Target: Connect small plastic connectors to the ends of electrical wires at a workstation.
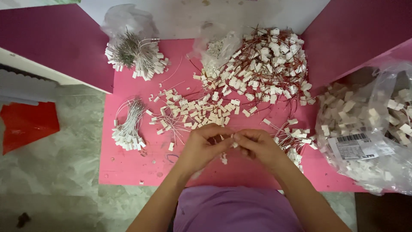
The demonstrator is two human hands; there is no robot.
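Our fingertips were pinched together on a tiny white connector, left hand and right hand meeting just above the near edge of the pink table. It looked like a small pale plastic block. Progress-wise, we'd guess partway: two tied white-wire bundles sat at left, but a big red-wire pile far right and a full bag remained.

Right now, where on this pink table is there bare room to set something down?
Bare patches: the near-left corner of the pink table, below the small white-wire bundle; also the strip between that bundle and the loose connectors. Crowded: the red-wire pile and around both hands.
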